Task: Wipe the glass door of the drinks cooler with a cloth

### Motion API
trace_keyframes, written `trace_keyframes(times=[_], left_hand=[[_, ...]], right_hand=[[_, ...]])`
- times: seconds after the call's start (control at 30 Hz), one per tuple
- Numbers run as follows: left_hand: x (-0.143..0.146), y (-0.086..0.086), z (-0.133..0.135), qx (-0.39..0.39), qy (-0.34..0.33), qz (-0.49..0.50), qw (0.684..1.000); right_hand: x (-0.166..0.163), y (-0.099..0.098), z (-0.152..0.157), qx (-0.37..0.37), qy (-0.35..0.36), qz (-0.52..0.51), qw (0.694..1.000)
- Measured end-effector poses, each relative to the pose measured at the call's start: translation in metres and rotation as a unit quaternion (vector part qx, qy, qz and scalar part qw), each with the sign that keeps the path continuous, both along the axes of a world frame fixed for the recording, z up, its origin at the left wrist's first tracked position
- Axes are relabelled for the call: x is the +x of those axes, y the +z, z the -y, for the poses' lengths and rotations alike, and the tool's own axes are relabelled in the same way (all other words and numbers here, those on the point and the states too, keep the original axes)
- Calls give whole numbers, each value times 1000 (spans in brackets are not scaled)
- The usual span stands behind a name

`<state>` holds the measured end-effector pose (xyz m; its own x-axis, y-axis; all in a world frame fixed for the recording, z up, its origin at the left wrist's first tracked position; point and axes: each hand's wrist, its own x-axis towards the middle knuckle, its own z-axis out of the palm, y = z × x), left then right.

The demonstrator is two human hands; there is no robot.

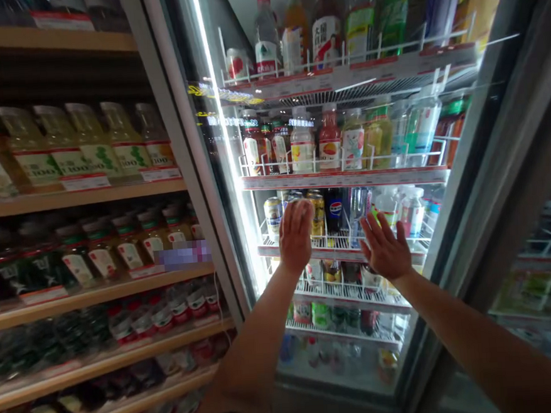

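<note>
I face an open drinks fridge with lit wire shelves (pixel 339 246). My left hand (pixel 295 235) is raised flat, fingers stretched up, in front of the cans (pixel 273 215) on the third shelf. My right hand (pixel 385 249) is also spread wide, palm forward, level with the same shelf beside a dark blue cola can (pixel 335 210) and clear bottles (pixel 412 209). Neither hand holds anything. Whether the palms touch the cans I cannot tell.
The fridge's glass door (pixel 205 142) stands open at left. Upper fridge shelves (pixel 344 178) carry bottled teas and juices. Wooden store shelves (pixel 81 198) at left hold rows of bottles. Another cooler (pixel 547 256) stands at right.
</note>
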<state>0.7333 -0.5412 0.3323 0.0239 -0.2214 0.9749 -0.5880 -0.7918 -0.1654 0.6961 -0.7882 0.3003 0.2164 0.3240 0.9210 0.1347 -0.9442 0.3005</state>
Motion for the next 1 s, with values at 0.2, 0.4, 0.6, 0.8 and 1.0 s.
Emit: trace_keyframes(times=[0.2, 0.4, 0.6, 0.8, 1.0], left_hand=[[-16, -17, 19, 127, -14, 1, 992], [-4, -25, -10, 80, 40, -21, 996], [-3, -69, -44, 74, 68, -13, 995], [8, -64, -71, 41, 78, -37, 995], [11, -104, -95, -20, 99, -43, 994]], right_hand=[[-1, 2, -1, -6, -5, 9, 1000], [-2, 0, 0, -4, 1, 12, 1000], [0, -2, -1, 8, 13, 5, 1000], [1, -3, -1, 8, 17, 5, 1000], [2, -4, 0, 1, 2, 10, 1000]])
